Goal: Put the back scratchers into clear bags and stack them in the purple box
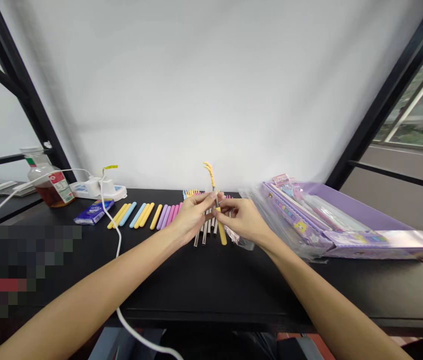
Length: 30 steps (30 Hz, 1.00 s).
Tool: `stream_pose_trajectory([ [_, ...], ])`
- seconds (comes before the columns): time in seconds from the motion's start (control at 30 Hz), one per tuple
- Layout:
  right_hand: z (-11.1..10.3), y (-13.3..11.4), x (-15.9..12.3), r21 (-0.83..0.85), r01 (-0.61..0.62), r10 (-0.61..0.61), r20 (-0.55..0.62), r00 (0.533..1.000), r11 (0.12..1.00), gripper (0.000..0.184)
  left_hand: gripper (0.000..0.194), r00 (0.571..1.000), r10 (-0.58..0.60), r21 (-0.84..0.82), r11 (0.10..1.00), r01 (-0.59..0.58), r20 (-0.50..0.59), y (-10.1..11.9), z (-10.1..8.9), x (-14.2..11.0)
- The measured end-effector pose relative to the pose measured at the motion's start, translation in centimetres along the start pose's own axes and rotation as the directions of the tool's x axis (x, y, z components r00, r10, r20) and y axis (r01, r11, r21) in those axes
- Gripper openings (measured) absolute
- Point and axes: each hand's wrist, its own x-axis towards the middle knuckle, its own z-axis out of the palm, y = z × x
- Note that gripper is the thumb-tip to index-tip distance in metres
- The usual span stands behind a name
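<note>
Left hand (pixel 192 217) and right hand (pixel 241 220) grip a yellow-topped tube (pixel 210 176); bottle label (pixel 61 187) illegible.

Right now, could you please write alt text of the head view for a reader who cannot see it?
The left hand and right hand hold a slim pen-like stick with a yellow topper upright above a black table. Pastel tubes lie to their left, a purple box of wrapped stationery to their right.

Slim bare forearms (pixel 95 282), ungloved left hand (pixel 192 217), ungloved right hand (pixel 243 220)
</note>
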Motion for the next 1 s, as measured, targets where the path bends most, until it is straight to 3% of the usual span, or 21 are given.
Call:
stream_pose_trajectory([
  [0.17,-1.1,0.2,0.3,0.157,-0.026,0.034,-0.05,0.998,0.987,0.034,0.037,0.982,0.097,-0.035,0.994,-0.104,-0.163,0.4,-0.7,0.4],
  [0.23,-2.1,0.3,0.4,0.286,-0.065,0.081,-0.045,0.996,0.956,0.038,0.058,0.965,0.129,0.009,0.991,-0.13,-0.227,0.6,-1.4,0.7],
  [0.33,-3.6,0.2,0.2,0.42,-0.173,0.152,0.083,0.985,0.891,0.04,0.082,0.952,0.201,0.117,0.977,-0.178,-0.23,0.9,-2.5,1.2],
  [0.37,-4.1,0.2,0.1,0.431,-0.209,0.168,0.131,0.977,0.878,0.04,0.08,0.951,0.223,0.144,0.97,-0.195,-0.213,1.0,-2.9,1.4],
  [0.43,-4.9,0.1,-0.2,0.404,-0.258,0.181,0.219,0.959,0.878,0.039,0.056,0.947,0.261,0.188,0.956,-0.226,-0.187,1.1,-3.7,1.7],
  [0.53,-6.0,0.3,-0.5,0.298,-0.278,0.166,0.349,0.922,0.913,0.044,0.027,0.958,0.235,0.292,0.939,-0.181,-0.165,1.3,-4.6,2.1],
  [0.6,-6.7,0.5,-0.7,0.21,-0.291,0.179,0.429,0.885,0.934,0.046,0.03,0.968,0.189,0.36,0.925,-0.12,-0.164,1.6,-4.8,2.0],
  [0.7,-7.6,0.8,-0.7,0.074,-0.333,0.247,0.526,0.814,0.94,0.051,0.055,0.975,0.17,0.422,0.901,-0.095,-0.144,1.9,-4.9,1.6],
  [0.8,-8.3,1.0,-0.8,-0.013,-0.342,0.296,0.537,0.79,0.939,0.052,0.07,0.972,0.197,0.424,0.897,-0.127,-0.126,1.9,-4.8,1.4],
  [1.0,-9.5,1.2,-1.2,0.025,-0.333,0.273,0.517,0.811,0.943,0.049,0.025,0.951,0.213,0.556,0.829,-0.054,-0.225,2.1,-4.7,1.5],
])
